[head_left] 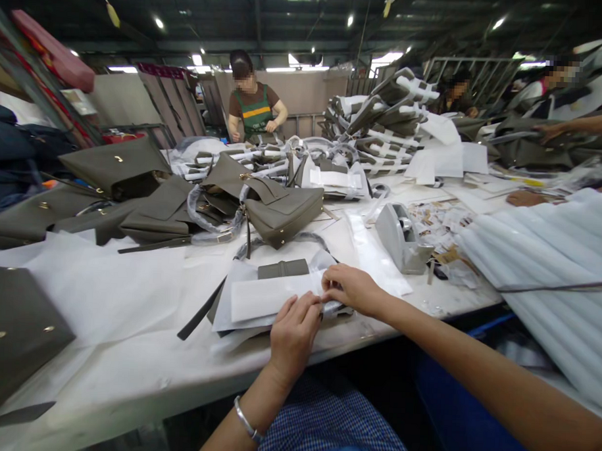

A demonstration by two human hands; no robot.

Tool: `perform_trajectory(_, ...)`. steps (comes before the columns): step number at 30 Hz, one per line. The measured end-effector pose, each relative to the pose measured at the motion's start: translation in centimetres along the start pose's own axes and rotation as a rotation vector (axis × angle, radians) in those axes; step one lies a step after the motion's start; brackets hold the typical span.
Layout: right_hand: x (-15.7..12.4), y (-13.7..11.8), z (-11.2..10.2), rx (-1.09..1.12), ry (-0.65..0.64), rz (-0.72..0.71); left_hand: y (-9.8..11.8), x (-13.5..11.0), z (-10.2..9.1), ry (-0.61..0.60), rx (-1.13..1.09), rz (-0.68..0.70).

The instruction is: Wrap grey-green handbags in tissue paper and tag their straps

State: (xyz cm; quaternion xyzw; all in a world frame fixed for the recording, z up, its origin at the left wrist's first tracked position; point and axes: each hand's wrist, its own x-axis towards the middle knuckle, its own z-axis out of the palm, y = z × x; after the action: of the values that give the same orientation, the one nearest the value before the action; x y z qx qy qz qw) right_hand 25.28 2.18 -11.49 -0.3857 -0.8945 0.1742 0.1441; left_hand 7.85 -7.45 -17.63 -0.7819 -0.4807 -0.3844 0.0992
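A grey-olive handbag (284,269) lies flat before me at the table's front edge, largely covered by white wrapping sheets (263,300). Its dark strap (199,311) sticks out to the left, and a plastic-wrapped handle (305,239) curves behind it. My left hand (297,330) is closed, with fingers bent over the front right edge of the wrapping. From the right, my right hand (351,290) meets it, thumb and fingers pinched together at the wrapping's right end. Whatever sits between the right fingertips is too small to make out.
A grey tape dispenser (402,239) stands right of the bag. More olive handbags (286,212) lie behind and left, near white paper sheets (116,285). Wrapped bags are piled (388,130) at the back. White foam rolls (551,260) flank the right. A co-worker (256,109) stands opposite.
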Motion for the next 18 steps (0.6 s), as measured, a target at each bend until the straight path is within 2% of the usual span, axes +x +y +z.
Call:
perform_trajectory(5,1.5,0.8,-0.7,0.144,-0.201,0.103,-0.4,-0.3,0.0,0.002,0.020,0.059)
perform_trajectory(11,2.8,1.6,-0.8,0.293,-0.291,0.122,-0.5,0.0,-0.2,0.006,0.045,0.106)
perform_trajectory(14,2.6,1.3,-0.5,0.372,-0.221,0.110,-0.2,0.1,-0.3,0.041,0.079,0.111)
perform_trajectory(18,0.6,1.6,-1.0,0.348,-0.007,0.103,0.0,0.1,-0.2,0.047,0.124,0.120)
